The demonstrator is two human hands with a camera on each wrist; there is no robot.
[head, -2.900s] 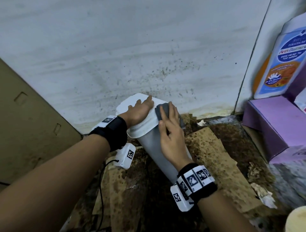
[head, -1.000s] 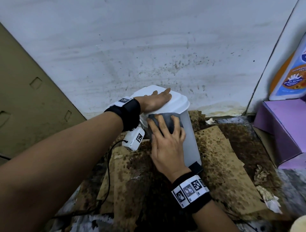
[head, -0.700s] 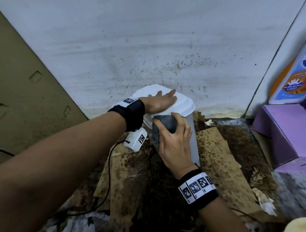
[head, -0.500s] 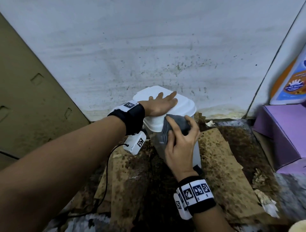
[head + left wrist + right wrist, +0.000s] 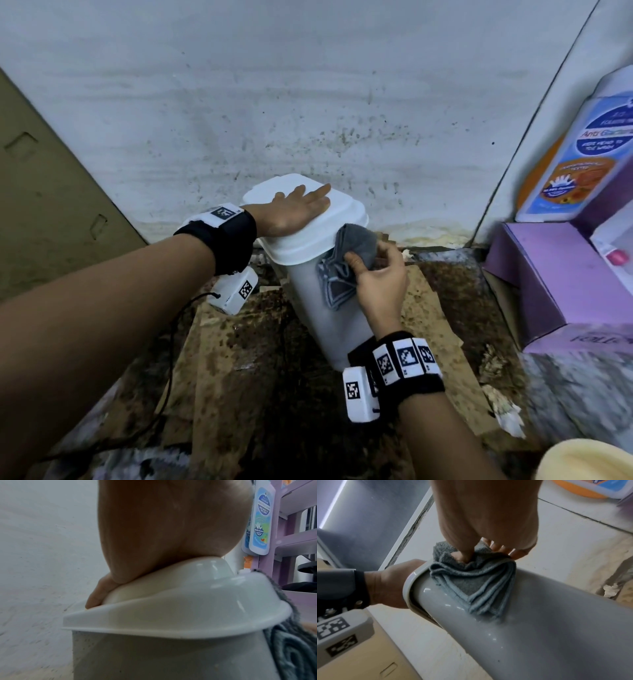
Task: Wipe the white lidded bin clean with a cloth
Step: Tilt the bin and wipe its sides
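Observation:
The white lidded bin (image 5: 330, 308) stands on stained cardboard by the wall, leaning slightly. My left hand (image 5: 294, 212) lies flat on its lid (image 5: 301, 250), fingers straight; the left wrist view shows the palm (image 5: 171, 531) pressing the lid (image 5: 171, 608). My right hand (image 5: 376, 277) pinches a folded grey cloth (image 5: 349, 260) between thumb and fingers against the bin's right side, just under the lid rim. In the right wrist view the cloth (image 5: 474, 588) hangs bunched on the glossy bin wall (image 5: 530, 635).
A speckled white wall (image 5: 308, 102) rises right behind the bin. Brown cardboard (image 5: 44, 212) leans at the left. A purple box (image 5: 555, 284) and a blue-and-orange bottle (image 5: 582, 164) stand at the right. Soiled cardboard sheets (image 5: 239, 359) cover the floor.
My right hand has moved the cloth from the bin's front round to its right side under the rim and now pinches it bunched. The left hand stays on the lid.

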